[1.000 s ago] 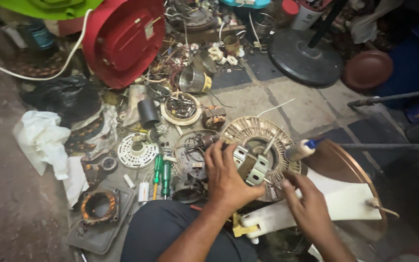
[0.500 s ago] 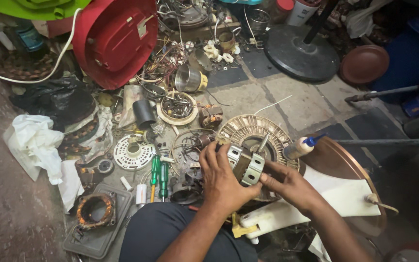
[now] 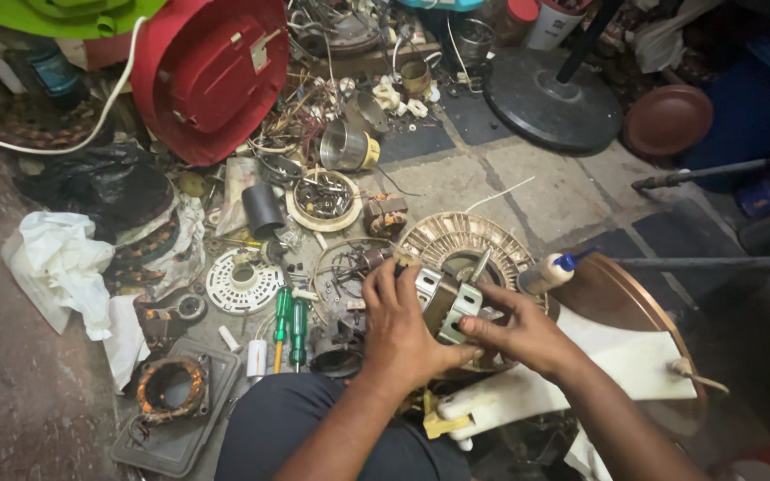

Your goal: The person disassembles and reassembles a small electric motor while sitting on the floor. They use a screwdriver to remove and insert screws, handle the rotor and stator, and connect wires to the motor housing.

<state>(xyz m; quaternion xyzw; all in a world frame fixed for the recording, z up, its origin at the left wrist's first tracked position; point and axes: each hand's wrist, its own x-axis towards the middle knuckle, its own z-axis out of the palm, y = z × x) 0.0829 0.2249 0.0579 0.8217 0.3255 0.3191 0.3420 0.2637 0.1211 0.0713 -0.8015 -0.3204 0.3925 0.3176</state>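
Holding a small motor (image 3: pixel 443 303) between them, left hand (image 3: pixel 403 330) cups its near side, fingers curled shut on the housing; right hand (image 3: pixel 514 331) pinches its end, fingers narrow. Motor sits just above the ribbed disc (image 3: pixel 461 242).

Risk, judged: a slipped grip could drop it among loose parts; bare wires could snag fingers.

Containers, left of disc to right:
- tray (image 3: pixel 176 428): copper-wound stator.
- round cup (image 3: pixel 323 198): small screws, bits.
- glue bottle (image 3: pixel 550 272): contents unseen.
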